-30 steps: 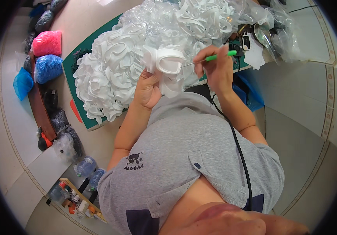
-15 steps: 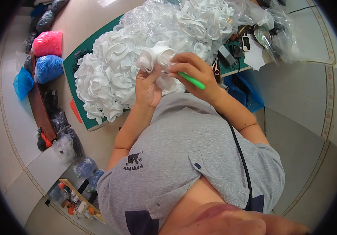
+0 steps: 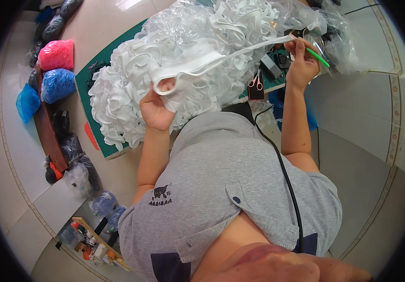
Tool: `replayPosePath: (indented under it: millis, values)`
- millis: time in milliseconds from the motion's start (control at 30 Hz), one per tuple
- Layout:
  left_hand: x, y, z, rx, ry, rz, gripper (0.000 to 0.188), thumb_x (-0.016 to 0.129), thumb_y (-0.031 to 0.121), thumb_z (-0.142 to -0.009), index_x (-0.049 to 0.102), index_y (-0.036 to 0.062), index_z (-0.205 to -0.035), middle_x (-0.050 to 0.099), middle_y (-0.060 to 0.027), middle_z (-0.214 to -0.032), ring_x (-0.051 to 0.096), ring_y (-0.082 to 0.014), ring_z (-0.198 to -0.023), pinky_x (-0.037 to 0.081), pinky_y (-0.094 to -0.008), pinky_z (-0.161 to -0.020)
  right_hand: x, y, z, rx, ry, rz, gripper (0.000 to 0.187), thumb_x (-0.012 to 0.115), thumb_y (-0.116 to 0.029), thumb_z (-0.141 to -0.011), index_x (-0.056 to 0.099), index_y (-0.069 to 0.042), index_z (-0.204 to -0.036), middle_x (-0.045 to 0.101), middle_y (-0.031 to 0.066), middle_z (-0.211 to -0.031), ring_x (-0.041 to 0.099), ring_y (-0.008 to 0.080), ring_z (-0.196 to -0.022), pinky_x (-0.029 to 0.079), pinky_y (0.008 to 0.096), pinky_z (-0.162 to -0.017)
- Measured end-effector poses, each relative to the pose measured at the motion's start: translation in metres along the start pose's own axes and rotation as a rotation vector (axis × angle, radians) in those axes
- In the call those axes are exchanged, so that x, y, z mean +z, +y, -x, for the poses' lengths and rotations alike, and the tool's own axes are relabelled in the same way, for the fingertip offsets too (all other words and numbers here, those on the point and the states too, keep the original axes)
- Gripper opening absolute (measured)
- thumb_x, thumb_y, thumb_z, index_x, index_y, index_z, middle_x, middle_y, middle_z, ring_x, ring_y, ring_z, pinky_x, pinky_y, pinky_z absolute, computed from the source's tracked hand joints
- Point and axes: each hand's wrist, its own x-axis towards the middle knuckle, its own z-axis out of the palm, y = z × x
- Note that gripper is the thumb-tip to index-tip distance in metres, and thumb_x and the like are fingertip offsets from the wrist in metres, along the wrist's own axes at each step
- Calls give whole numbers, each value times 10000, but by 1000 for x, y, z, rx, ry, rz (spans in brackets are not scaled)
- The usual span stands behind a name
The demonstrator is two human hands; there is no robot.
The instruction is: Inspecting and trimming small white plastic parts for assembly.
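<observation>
My left hand point(image 3: 157, 111) is closed round the wide, looped end of a soft white strap point(image 3: 188, 68), some fingers tucked inside the loop. The strap runs out to the right, narrowing to a thin strip pulled fairly straight. Its far end is pinched in my right hand point(image 3: 302, 68), raised over the right end of the table. A slim bright green tool point(image 3: 317, 57) also sits in that hand, pointing down to the right; its kind I cannot make out. Beneath the strap spreads a big heap of similar curled white straps point(image 3: 132, 94).
The heap lies on a green-topped table point(image 3: 84, 87), with clear plastic bags point(image 3: 174, 21) behind. Pink-handled scissors point(image 3: 256, 83), a grey box-shaped device point(image 3: 271, 66) and a black cable point(image 3: 284, 174) are at right. Pink point(image 3: 56, 54) and blue bags point(image 3: 60, 84) stand at left.
My hands have moved apart: the right one went far up and right with the strap's end and the green tool, the left slightly left. The coiled strap is now stretched out.
</observation>
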Motion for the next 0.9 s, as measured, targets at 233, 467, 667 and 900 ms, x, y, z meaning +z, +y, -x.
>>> replayPosePath:
  millis: [233, 467, 667, 900]
  values:
    - [4, -28, -4, -579, 52, -240, 715, 548, 477, -882, 381, -62, -1322, 613, -227, -1009, 574, -117, -529, 433, -201, -363, 11, -20, 31, 239, -225, -155, 129, 614, -99, -890, 611, 6, -964, 664, 115, -870, 650, 166, -730, 548, 287, -619]
    - [-11, -1, 8, -49, 125, -83, 457, 568, 42, -845, 490, 59, -1295, 597, -102, -1056, 500, -78, -481, 476, -217, -480, -3, -13, 22, 183, 62, -133, 141, 607, -99, -892, 599, 24, -960, 660, 133, -860, 646, 170, -720, 568, 284, -626]
    - [6, 48, 0, 166, -240, 222, 124, 507, 123, -910, 496, 55, -1013, 488, -47, -818, 426, -108, -674, 414, -270, -682, -115, 2, -9, 172, 370, 53, 127, 592, -129, -908, 590, -3, -920, 640, 104, -807, 639, 162, -702, 566, 289, -658]
    - [24, 16, 7, 13, 212, -871, 509, 653, 82, -833, 426, -38, -1272, 516, -208, -1270, 605, -206, -1007, 475, -338, -897, -155, -19, 21, 624, -820, 1086, 162, 682, -153, -793, 656, 4, -818, 613, 57, -667, 550, 114, -583, 433, 268, -544]
